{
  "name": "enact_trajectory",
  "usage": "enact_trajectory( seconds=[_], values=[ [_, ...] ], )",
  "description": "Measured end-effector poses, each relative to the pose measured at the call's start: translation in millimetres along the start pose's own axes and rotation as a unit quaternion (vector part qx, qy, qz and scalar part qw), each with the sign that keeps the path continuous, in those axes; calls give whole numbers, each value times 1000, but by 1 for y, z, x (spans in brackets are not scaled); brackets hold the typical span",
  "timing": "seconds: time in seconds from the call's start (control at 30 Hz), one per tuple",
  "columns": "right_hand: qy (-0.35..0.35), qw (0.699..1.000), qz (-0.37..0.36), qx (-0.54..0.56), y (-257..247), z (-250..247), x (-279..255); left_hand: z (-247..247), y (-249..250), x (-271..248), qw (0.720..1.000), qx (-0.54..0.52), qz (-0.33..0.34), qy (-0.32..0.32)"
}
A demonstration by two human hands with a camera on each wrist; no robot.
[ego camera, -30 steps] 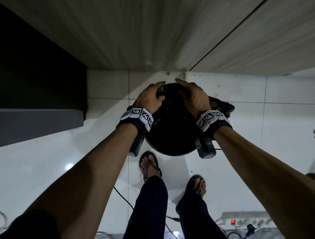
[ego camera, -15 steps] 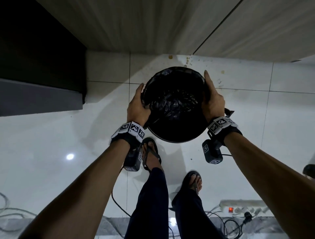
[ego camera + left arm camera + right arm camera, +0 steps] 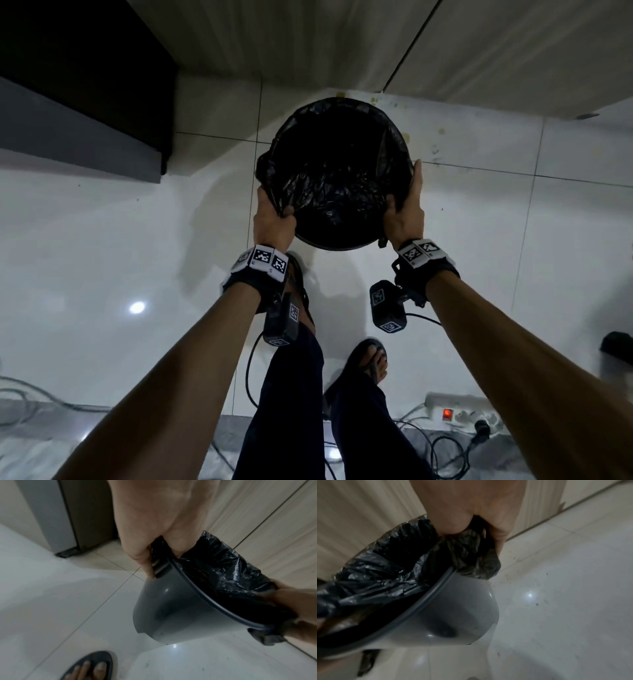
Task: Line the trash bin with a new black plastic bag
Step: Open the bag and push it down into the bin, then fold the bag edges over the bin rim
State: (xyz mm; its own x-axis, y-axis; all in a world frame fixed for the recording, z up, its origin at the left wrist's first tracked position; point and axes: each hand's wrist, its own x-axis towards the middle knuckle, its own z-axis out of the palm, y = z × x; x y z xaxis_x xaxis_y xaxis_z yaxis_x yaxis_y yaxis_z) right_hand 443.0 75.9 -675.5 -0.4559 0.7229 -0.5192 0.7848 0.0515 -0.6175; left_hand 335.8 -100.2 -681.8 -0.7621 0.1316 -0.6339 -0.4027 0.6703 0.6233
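A round grey trash bin (image 3: 171, 608) is held between both hands, tilted, and its base looks lifted off the white tiles. A crinkled black plastic bag (image 3: 335, 178) lines the inside and folds out over the far rim. My left hand (image 3: 279, 214) grips the left rim, thumb inside on the bag and fingers outside by a dark handle (image 3: 159, 566). My right hand (image 3: 404, 192) grips the right rim, pressing a bunched fold of the bag (image 3: 476, 555) against it. The bin's near rim (image 3: 337, 247) shows bare grey.
Pale wood-look cabinet doors (image 3: 342, 41) stand just beyond the bin, and a dark unit (image 3: 82, 85) is at far left. My sandalled feet (image 3: 373, 359) are below the bin. A power strip (image 3: 459, 413) and cables (image 3: 445, 455) lie on the floor behind.
Both hands slid from the far rim back to the bin's sides. The bin came away from the cabinet toward me and now tilts in my grip.
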Motion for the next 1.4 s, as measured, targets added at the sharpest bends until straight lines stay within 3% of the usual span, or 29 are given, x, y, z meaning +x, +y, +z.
enact_trajectory(
  seconds=[0.13,0.3,0.5,0.57,0.63,0.93,1.03,1.17,1.33,1.4],
  values=[
    [-24,1000,3,-6,3,-7,3,-1,-1,-3,1000,-13,9,11],
    [-41,996,-34,-65,-15,-21,31,-16,35,11,983,138,105,67],
    [-109,970,-143,-162,-62,-11,75,-13,91,56,916,285,282,-19],
    [-104,964,-179,-168,-77,-1,85,-10,107,73,891,320,321,-39],
    [-89,961,-210,-155,-90,6,93,-9,121,91,882,326,335,-57],
    [-34,942,-285,-173,-108,16,118,-22,144,140,931,201,295,-77],
    [-9,952,-265,-154,-101,13,120,-28,138,139,943,173,272,-76],
    [6,965,-219,-142,-86,9,115,-34,124,137,964,128,231,-15],
    [-45,968,-172,-177,-95,15,114,-40,101,124,974,110,197,26],
    [-34,970,-169,-173,-103,16,110,-44,92,120,977,106,181,32]
  ],
)
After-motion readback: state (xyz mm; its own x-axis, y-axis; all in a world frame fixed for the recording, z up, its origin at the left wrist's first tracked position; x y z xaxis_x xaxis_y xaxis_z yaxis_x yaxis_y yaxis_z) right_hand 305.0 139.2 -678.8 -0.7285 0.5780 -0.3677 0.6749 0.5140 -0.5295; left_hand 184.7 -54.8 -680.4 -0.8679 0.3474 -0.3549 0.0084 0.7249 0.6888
